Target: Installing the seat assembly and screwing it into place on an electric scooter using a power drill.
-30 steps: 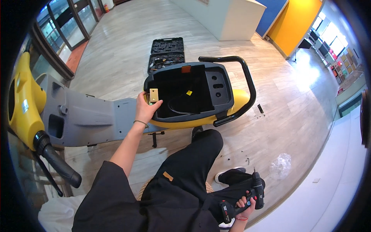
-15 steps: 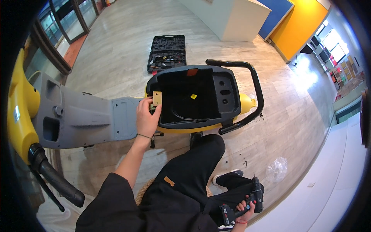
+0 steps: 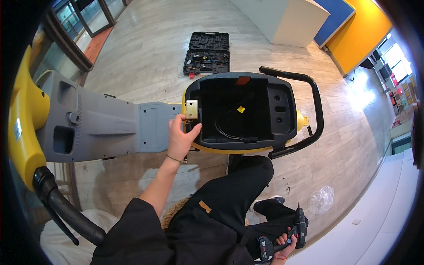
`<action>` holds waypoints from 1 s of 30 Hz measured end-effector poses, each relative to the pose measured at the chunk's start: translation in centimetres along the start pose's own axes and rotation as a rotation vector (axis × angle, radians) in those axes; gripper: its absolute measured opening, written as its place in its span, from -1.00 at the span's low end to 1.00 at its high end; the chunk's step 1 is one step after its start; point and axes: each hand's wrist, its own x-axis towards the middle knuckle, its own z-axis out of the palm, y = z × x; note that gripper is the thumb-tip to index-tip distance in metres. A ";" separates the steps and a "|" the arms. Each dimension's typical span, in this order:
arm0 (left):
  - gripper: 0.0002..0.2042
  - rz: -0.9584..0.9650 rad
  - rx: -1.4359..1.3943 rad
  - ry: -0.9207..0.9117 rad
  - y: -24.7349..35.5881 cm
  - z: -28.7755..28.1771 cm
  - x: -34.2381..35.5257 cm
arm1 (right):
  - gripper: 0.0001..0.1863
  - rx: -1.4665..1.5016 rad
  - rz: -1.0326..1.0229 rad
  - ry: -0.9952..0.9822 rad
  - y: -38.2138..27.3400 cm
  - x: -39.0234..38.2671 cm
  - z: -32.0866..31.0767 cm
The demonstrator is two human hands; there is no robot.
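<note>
My left hand (image 3: 182,138) reaches to the left rim of an open, dark compartment (image 3: 221,95) on a yellow and grey scooter. Its fingers are closed at the lower edge of a brass-coloured metal plate (image 3: 191,106) with holes, which stands up at that rim. My thumb is stretched toward the compartment's edge. Inside lie black cables (image 3: 229,136) and a small yellow tag (image 3: 241,109). Low at the right, my right hand (image 3: 285,243) is wrapped round the grip of a black cordless drill (image 3: 300,227), its bit pointing up, beside my leg.
An open black tool case (image 3: 206,61) lies on the floor beyond the scooter. A black tubular rail (image 3: 316,101) curves round its right end. The handlebar grip (image 3: 75,216) juts in at lower left. Crumpled clear plastic (image 3: 321,199) and small loose parts (image 3: 288,190) lie on the floor.
The whole view has shifted, so the scooter and tool case appear farther right. My left hand stays at the metal plate, and my right hand keeps the drill.
</note>
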 end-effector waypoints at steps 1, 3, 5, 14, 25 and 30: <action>-0.70 0.025 0.028 -0.008 -0.2 -0.3 0.4 | -0.55 0.033 -0.007 0.026 0.0 0.0 0.2; -0.73 -0.170 -0.236 -0.011 -0.8 -0.4 1.1 | -0.56 0.004 -0.005 0.015 0.1 -0.1 0.5; -0.81 -0.336 -0.546 0.031 -1.7 -0.6 1.7 | -0.57 -0.001 -0.007 0.019 0.1 -0.1 0.5; -0.79 -0.516 -0.809 0.056 -4.1 -1.0 0.7 | -0.52 0.084 -0.025 0.018 -0.4 0.4 0.0; -0.28 -0.430 -0.524 -0.037 -0.6 2.4 -3.1 | -0.72 0.084 -0.289 0.148 -10.7 2.1 -5.9; -0.34 -0.635 -0.683 -0.010 0.4 3.0 -2.1 | -0.84 -0.465 -0.155 0.428 -10.9 8.8 -15.4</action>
